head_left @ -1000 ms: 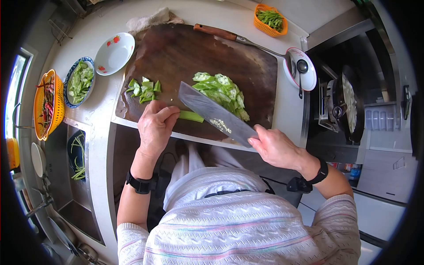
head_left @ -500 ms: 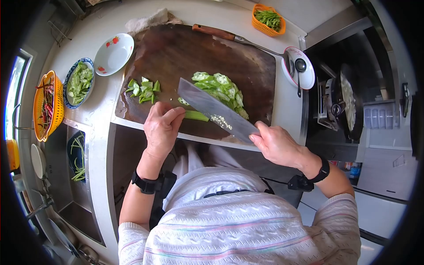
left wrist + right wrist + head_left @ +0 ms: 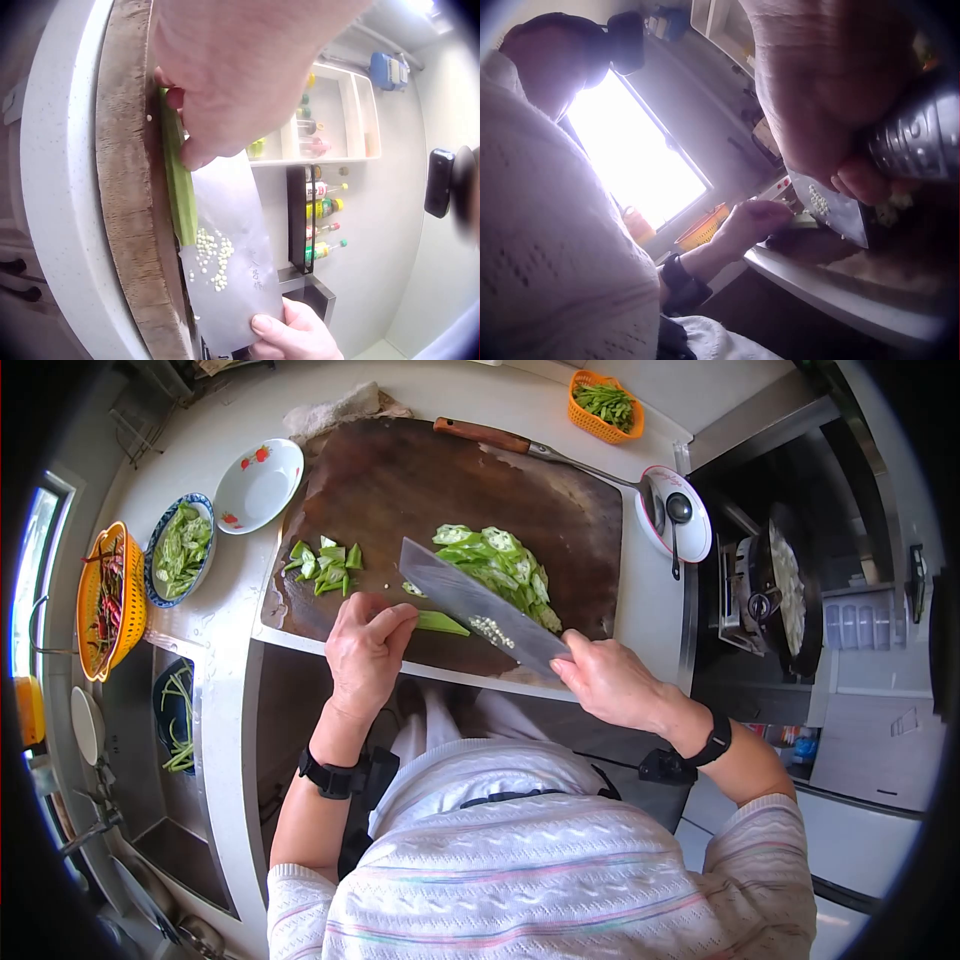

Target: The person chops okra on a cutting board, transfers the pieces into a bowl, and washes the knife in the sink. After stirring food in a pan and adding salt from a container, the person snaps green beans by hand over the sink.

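Observation:
On a dark wooden cutting board (image 3: 420,480) my left hand (image 3: 368,645) holds down a long green vegetable piece (image 3: 440,623) with curled fingers. My right hand (image 3: 605,680) grips the handle of a broad cleaver (image 3: 480,610), its blade standing across the vegetable right beside my left fingers. Pale seeds stick to the blade (image 3: 225,262). A pile of cut green slices (image 3: 500,570) lies beyond the blade. A smaller pile (image 3: 325,563) lies to the left. In the left wrist view my fingers (image 3: 217,97) press the green piece (image 3: 180,187) against the board edge (image 3: 131,195).
A white bowl (image 3: 260,482), a blue-rimmed bowl of green slices (image 3: 180,547) and an orange basket of red chillies (image 3: 108,600) stand left. A ladle (image 3: 540,450) lies across the board's far edge to a white plate (image 3: 685,515). An orange basket of greens (image 3: 606,404) stands far back. The stove with a wok (image 3: 790,595) is right.
My left hand has slid a little right along the green piece, and the cleaver has shifted slightly left and up with my right hand. A new slice lies by the blade.

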`<control>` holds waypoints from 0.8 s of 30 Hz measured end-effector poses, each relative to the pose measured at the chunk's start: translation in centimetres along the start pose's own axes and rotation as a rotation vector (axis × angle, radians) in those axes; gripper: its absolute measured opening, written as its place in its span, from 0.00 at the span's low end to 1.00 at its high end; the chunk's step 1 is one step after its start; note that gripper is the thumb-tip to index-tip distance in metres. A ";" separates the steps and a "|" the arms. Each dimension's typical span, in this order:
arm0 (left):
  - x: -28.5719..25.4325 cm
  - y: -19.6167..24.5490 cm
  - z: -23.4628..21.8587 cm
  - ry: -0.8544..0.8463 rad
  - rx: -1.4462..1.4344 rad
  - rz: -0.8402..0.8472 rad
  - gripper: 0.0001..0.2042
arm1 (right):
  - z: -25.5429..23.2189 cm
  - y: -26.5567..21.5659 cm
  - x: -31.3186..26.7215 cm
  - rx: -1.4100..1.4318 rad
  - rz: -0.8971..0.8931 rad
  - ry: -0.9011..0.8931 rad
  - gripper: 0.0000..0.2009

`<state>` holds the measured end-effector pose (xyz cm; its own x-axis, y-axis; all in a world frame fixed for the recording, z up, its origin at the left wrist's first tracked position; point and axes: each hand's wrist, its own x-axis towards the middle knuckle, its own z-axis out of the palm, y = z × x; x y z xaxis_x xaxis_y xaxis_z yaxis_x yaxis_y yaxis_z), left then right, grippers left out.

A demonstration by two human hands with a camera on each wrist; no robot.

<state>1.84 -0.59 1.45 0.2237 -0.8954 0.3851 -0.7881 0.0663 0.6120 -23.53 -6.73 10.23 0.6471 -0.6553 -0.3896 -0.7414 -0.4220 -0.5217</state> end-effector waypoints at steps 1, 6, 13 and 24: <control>-0.1 -0.1 0.0 0.011 -0.002 -0.002 0.06 | -0.3 -0.3 -0.3 0.011 0.013 -0.006 0.11; 0.0 -0.1 0.1 0.011 0.011 0.001 0.06 | -0.3 -0.2 -0.3 0.008 -0.040 0.013 0.12; -0.1 -0.2 0.1 0.028 0.024 0.025 0.05 | 1.6 0.4 1.6 0.019 -0.062 0.040 0.12; -0.1 -0.2 0.1 0.026 0.008 0.012 0.06 | 0.1 -0.1 0.6 0.043 -0.031 0.000 0.12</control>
<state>1.92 -0.57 1.22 0.2290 -0.8830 0.4096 -0.7954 0.0728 0.6017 -23.04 -6.99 10.01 0.6695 -0.6422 -0.3732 -0.7129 -0.4147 -0.5655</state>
